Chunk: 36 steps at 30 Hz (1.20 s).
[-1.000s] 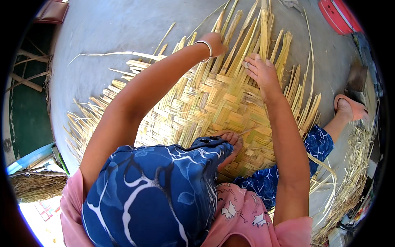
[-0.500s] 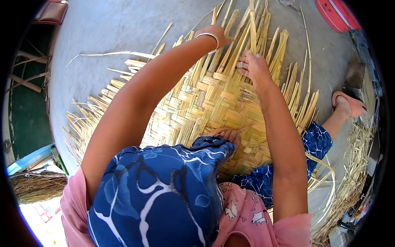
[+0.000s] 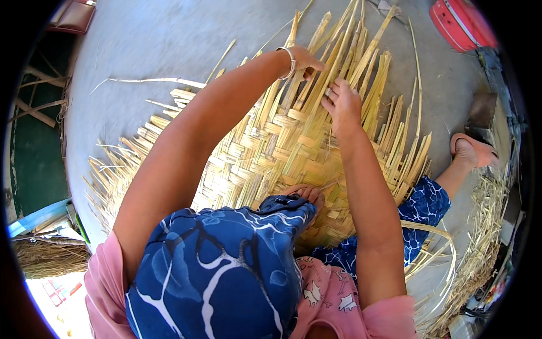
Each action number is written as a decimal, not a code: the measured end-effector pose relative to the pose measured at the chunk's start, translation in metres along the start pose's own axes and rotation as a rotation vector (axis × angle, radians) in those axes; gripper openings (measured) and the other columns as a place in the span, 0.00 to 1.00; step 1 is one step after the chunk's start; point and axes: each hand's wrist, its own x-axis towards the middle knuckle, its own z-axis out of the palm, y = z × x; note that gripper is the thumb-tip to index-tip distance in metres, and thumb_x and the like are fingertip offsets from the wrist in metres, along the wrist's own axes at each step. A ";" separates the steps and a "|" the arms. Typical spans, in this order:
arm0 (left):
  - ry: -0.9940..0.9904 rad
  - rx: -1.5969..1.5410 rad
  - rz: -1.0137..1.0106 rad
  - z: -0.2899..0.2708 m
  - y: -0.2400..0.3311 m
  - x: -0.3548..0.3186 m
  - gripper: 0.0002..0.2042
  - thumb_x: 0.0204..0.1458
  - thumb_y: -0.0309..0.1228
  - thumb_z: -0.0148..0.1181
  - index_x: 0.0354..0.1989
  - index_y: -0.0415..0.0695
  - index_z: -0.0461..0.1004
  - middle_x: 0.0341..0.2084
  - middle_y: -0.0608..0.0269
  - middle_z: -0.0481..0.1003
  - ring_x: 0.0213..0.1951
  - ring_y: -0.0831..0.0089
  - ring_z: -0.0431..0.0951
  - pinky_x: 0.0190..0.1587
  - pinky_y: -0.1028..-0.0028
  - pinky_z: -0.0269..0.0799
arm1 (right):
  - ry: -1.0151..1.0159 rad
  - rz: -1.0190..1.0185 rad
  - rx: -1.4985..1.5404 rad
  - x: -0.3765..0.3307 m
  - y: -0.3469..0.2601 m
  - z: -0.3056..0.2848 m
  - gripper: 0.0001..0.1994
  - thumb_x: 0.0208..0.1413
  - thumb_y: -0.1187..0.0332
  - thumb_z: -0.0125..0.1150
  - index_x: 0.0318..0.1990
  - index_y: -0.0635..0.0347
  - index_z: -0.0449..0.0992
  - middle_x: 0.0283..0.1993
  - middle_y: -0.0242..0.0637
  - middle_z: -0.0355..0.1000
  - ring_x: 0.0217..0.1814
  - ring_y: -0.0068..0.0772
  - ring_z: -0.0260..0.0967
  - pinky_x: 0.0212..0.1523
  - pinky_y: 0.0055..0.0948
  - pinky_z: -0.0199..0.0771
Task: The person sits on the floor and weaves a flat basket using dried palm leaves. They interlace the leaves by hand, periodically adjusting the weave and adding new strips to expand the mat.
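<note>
A woven mat (image 3: pixel 296 141) of flat, straw-coloured strips lies on the floor in front of me, its long loose strip ends fanning out at the far edge. Over these ends, my left hand (image 3: pixel 306 61) reaches from the left, fingers stretched across the strips and thumb below; a bracelet circles its wrist. Slightly nearer and to the right, my right hand (image 3: pixel 344 106) has bent fingers pressed on a pale strip (image 3: pixel 332 73) that runs up from the weave; the fingertips are partly hidden. My bare foot (image 3: pixel 307 195) rests on the mat's near part.
A red object (image 3: pixel 460 24) with a light band stands at the far right. Loose straw (image 3: pixel 480 243) is heaped along the right side. My other foot wears an orange slipper (image 3: pixel 477 151). Left are a green panel (image 3: pixel 36 158) and a bundle of dry stalks (image 3: pixel 51 259).
My right hand has come nearer and left, away from an upright strip that now leans right. My left hand has shifted slightly right and nearer, its fingers more stretched.
</note>
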 end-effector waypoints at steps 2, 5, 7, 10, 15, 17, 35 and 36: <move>0.061 -0.030 0.126 -0.009 -0.022 0.022 0.13 0.41 0.36 0.71 0.30 0.41 0.76 0.21 0.63 0.75 0.21 0.75 0.75 0.21 0.74 0.69 | -0.008 0.042 -0.002 0.000 0.001 0.004 0.21 0.63 0.61 0.41 0.56 0.69 0.59 0.57 0.46 0.61 0.57 0.41 0.62 0.56 0.36 0.66; -0.047 -0.294 0.214 -0.002 -0.006 0.011 0.14 0.44 0.32 0.68 0.37 0.39 0.76 0.27 0.61 0.76 0.29 0.73 0.76 0.30 0.71 0.75 | 0.015 0.059 -0.060 -0.003 -0.006 -0.001 0.17 0.64 0.62 0.39 0.53 0.65 0.61 0.47 0.39 0.67 0.46 0.31 0.66 0.48 0.33 0.70; -0.167 -0.510 0.289 0.000 0.008 -0.009 0.14 0.45 0.30 0.67 0.40 0.39 0.74 0.29 0.61 0.76 0.29 0.73 0.76 0.32 0.70 0.76 | -0.007 0.055 -0.175 -0.003 -0.005 -0.002 0.16 0.65 0.62 0.39 0.53 0.63 0.62 0.44 0.35 0.68 0.42 0.28 0.67 0.46 0.31 0.70; -0.176 -0.568 0.323 0.000 0.024 -0.019 0.15 0.47 0.30 0.65 0.42 0.38 0.72 0.33 0.59 0.76 0.31 0.72 0.77 0.34 0.74 0.77 | -0.057 0.064 -0.226 -0.006 -0.012 -0.004 0.13 0.65 0.63 0.39 0.49 0.59 0.65 0.38 0.32 0.70 0.32 0.22 0.66 0.32 0.24 0.67; -0.154 -0.336 0.286 -0.001 0.027 -0.020 0.21 0.45 0.35 0.68 0.45 0.39 0.71 0.36 0.58 0.75 0.36 0.73 0.77 0.37 0.73 0.77 | -0.155 0.074 -0.296 -0.010 -0.020 -0.005 0.11 0.65 0.65 0.38 0.47 0.58 0.66 0.33 0.31 0.69 0.26 0.20 0.64 0.25 0.22 0.62; -0.181 -0.313 0.289 -0.001 0.029 -0.021 0.22 0.44 0.37 0.68 0.46 0.41 0.71 0.38 0.59 0.76 0.39 0.72 0.76 0.42 0.68 0.75 | -0.235 0.035 -0.453 -0.011 -0.018 -0.009 0.11 0.65 0.65 0.39 0.47 0.58 0.67 0.33 0.30 0.70 0.28 0.19 0.65 0.26 0.22 0.63; 0.525 -0.708 0.206 -0.044 -0.130 -0.102 0.09 0.52 0.22 0.55 0.42 0.37 0.74 0.34 0.58 0.75 0.32 0.72 0.78 0.35 0.77 0.79 | -0.518 -0.126 -1.279 -0.027 -0.031 -0.039 0.09 0.55 0.66 0.53 0.35 0.64 0.74 0.22 0.39 0.72 0.21 0.31 0.71 0.29 0.33 0.69; 0.531 -0.747 0.176 -0.042 -0.134 -0.107 0.08 0.53 0.22 0.55 0.41 0.38 0.74 0.34 0.58 0.75 0.32 0.72 0.78 0.35 0.77 0.79 | -0.487 -0.201 -1.351 -0.027 -0.026 -0.038 0.07 0.54 0.68 0.53 0.33 0.62 0.73 0.24 0.44 0.72 0.26 0.38 0.72 0.31 0.37 0.69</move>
